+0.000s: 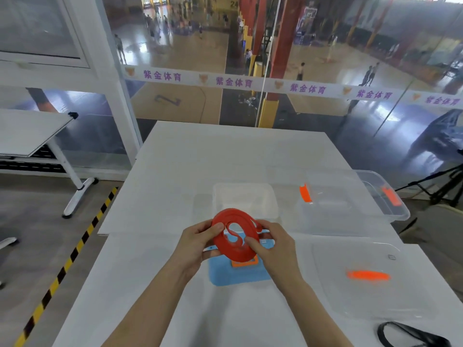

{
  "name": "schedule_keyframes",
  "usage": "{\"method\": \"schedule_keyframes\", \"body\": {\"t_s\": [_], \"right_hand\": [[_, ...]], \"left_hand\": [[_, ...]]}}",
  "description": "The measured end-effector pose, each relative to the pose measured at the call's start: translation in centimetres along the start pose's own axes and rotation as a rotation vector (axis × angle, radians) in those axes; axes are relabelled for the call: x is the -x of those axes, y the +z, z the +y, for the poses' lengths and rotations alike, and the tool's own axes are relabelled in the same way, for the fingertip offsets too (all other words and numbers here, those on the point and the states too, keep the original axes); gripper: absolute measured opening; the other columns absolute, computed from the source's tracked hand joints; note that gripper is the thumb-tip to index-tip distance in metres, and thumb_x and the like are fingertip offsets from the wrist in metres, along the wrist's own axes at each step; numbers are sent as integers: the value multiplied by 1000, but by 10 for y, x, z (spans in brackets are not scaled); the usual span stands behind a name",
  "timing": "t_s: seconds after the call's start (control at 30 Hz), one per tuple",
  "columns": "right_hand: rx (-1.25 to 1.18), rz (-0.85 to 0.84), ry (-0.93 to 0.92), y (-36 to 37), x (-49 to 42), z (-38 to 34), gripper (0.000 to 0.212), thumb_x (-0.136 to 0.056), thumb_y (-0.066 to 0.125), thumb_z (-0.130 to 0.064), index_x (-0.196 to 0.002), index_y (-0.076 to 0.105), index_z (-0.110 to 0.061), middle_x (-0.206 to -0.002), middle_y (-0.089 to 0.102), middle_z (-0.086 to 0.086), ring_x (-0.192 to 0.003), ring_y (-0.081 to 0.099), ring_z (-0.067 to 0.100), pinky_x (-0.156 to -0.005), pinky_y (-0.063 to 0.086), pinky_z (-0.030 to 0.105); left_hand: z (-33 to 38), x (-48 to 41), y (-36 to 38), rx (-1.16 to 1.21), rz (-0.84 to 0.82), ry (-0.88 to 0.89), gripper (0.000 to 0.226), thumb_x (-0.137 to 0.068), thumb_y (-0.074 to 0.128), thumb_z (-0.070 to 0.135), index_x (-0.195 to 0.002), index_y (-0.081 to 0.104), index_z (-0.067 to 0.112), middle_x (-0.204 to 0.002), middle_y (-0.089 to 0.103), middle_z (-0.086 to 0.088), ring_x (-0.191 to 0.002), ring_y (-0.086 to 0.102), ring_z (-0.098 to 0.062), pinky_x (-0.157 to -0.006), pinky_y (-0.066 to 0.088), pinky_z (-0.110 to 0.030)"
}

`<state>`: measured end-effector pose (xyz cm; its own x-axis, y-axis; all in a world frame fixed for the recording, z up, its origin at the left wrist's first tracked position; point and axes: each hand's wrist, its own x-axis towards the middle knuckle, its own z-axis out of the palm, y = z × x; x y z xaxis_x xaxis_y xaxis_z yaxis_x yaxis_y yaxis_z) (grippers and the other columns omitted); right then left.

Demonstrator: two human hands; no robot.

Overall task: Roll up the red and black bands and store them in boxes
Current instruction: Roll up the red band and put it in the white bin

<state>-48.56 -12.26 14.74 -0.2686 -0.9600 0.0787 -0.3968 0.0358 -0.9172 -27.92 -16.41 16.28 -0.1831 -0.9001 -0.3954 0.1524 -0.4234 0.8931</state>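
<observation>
I hold the red band point(235, 249), wound into a flat oval coil, above the middle of the white table point(175, 166). My left hand point(198, 242) grips its left side and my right hand point(270, 246) pinches its right side, thumb on the inner turns. The black band point(411, 334) lies loose at the table's near right corner. A small clear box point(246, 200) stands just beyond the coil. A larger clear box point(355, 196) with orange clips stands to the right.
A clear lid point(370, 276) with an orange handle lies at the right front. A blue lid point(238, 274) with an orange tab lies under my hands. A tripod stands off the table's right side. Left of the table is a yellow-black floor stripe.
</observation>
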Motion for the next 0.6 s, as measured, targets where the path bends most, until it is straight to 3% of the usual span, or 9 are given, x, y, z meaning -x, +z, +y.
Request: {"method": "schedule_keyframes", "body": {"t_s": [0.1,0.3,0.37,0.43,0.5,0.6], "right_hand": [[173,-24,-40,4,-40,16,30,-82,86,-25,-109,72,-31,-102,70,-15,-89,69,-2,-74,48,6],[208,-120,52,10,-125,44,14,-80,83,-24,-94,78,-22,-82,75,-7,-70,71,12,-71,61,33],[191,-143,91,12,-157,53,13,-80,84,-26,-92,79,-24,-78,75,-7,-67,72,13,-70,64,35],[215,-152,119,15,-189,67,15,-79,82,-30,-92,79,-24,-81,76,-9,-70,74,13,-74,65,39],[242,-166,148,20,-219,81,19,-77,78,-33,-93,79,-22,-82,75,-10,-73,75,16,-75,66,43],[301,-196,198,31,-256,103,15,-77,78,-27,-90,77,-20,-79,75,-8,-69,76,20,-74,66,46]], "left_hand": [[0,-35,8,-65,24,-18,23,-99,71,27,-116,77,13,-106,82,-15,-102,79,-33,-92,64,-52],[1,-118,17,-259,44,-24,28,-99,69,41,-114,77,19,-105,81,-11,-100,78,-29,-80,68,-44],[-4,-148,16,-350,106,-8,40,-99,65,52,-126,71,23,-116,78,-4,-108,75,-24,-86,67,-46],[-13,-181,15,-556,214,59,54,-101,59,55,-143,60,22,-137,68,-1,-120,67,-21,-102,59,-46],[-25,-209,12,-738,283,129,55,-106,52,47,-152,50,17,-151,56,-6,-134,57,-24,-115,47,-42],[-52,-246,4,-916,242,134,56,-110,45,38,-160,37,14,-163,41,-9,-149,42,-26,-120,38,-41]]}}
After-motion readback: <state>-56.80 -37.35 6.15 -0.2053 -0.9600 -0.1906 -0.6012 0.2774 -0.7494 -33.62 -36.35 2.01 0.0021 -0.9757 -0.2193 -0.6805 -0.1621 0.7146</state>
